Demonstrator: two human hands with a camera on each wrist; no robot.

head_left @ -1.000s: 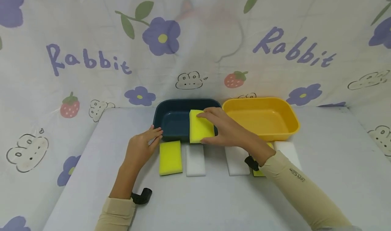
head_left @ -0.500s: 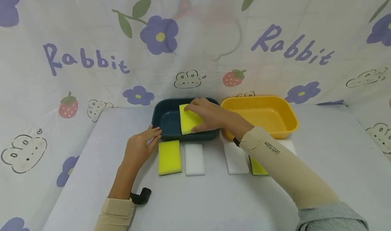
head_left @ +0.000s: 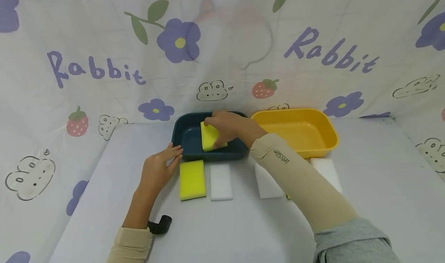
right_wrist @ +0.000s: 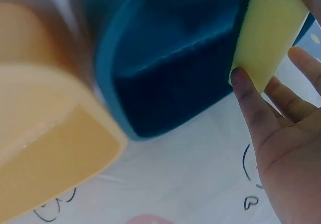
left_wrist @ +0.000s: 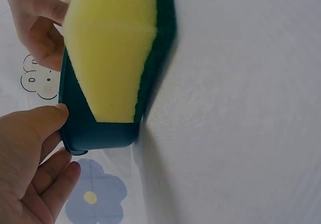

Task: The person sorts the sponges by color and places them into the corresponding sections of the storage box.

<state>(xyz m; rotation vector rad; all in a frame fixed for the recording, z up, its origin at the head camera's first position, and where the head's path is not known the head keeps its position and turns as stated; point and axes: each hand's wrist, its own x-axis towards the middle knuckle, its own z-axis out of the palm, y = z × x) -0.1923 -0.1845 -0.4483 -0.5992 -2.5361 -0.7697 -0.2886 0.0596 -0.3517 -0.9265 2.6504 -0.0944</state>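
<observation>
Pinching a yellow sponge (head_left: pixel 208 139) in the navy tub (head_left: pixel 215 156), R hand (head_left: pixel 227 127) might leave it askew w/ an uneven release; L hand (head_left: pixel 160 164), fingers relaxed, touches tub.

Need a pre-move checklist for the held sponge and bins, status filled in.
1. Right grip on the scouring sponge: ok, pinched between thumb and fingers.
2. Scouring sponge inside the rim of the dark blue bin: ok, per head view.
3. Scouring sponge touching bin floor: cannot tell, contact hidden.
4. Left grip on the dark blue bin: ok, at its near left corner.
5. Sponges before the yellow bin fully visible: not ok, right sleeve covers part.
</observation>
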